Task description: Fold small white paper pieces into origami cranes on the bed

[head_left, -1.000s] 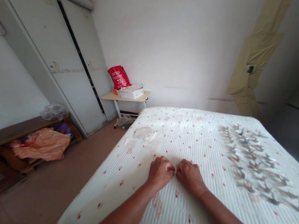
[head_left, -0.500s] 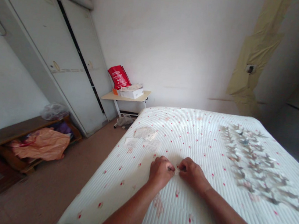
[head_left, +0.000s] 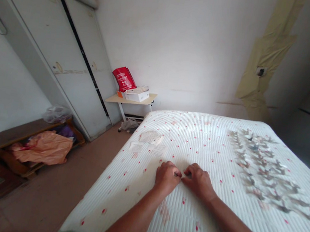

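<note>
My left hand [head_left: 167,177] and my right hand [head_left: 198,180] meet fingertip to fingertip above the white, red-dotted bed cover [head_left: 131,205]. Both have their fingers curled into a pinch. Whatever lies between the fingertips is too small and hidden to make out. Just beyond my left hand, printed paper pieces [head_left: 158,150] lie flat on the cover. Several small folded paper figures [head_left: 275,183] stand in rows on the right part of the bed.
A small table [head_left: 111,98] with a red bag [head_left: 124,79] and a white box [head_left: 137,96] stands past the bed's far left corner. At left are a wardrobe [head_left: 45,35] and a low wooden cabinet holding an orange plastic bag [head_left: 43,147].
My right hand has shifted slightly left, and its fingertips now touch or nearly touch those of my left hand. The pale bit seen between them before is now hidden.
</note>
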Motion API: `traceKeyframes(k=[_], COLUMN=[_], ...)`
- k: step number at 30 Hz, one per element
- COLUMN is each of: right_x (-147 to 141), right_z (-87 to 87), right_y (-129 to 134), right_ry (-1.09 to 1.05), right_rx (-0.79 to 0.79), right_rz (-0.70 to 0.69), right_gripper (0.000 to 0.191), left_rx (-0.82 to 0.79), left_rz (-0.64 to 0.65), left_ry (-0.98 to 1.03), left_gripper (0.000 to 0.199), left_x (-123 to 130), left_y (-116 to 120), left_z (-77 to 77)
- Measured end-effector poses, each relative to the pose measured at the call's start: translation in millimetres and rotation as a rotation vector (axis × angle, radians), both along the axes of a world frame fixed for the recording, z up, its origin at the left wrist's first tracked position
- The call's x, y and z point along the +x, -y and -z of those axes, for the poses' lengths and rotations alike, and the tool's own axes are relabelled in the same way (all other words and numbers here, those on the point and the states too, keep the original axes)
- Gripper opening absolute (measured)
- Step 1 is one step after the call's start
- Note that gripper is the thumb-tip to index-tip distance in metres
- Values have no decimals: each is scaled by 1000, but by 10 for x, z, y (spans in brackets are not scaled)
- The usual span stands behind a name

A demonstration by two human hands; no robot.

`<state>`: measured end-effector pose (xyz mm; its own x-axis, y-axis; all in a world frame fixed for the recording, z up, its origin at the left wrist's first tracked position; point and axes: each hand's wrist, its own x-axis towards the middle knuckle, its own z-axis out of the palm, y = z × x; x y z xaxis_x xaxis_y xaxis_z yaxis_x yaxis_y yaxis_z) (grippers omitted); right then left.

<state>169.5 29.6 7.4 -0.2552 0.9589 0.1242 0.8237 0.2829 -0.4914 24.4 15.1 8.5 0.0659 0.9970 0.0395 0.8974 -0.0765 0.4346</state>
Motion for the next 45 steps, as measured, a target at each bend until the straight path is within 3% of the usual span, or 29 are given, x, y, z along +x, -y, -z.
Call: traceKeyframes(k=[11,18,22,32,45], right_x=[114,55,-22,62,-7], right_z=[53,14,-16,25,7], right_y=[-104,-69,-25,-109,-49], right_ry=[-30,-28,46,-7,42], right_rx=[-89,-79,-17,-88,-41], right_rz=[-15,20,57,46,65], right_gripper=[20,10,9,14,10], left_rx=[25,49,21,26,45], left_rz=[-10,-11,-11,-10,-21], left_ry=[35,23,-10,13,60], left_gripper=[10,9,10,10,12], left_x=[2,0,4,-1,-7], left_y=[9,-8,-8,-2,18], left_z=[-3,34,13,18,5])
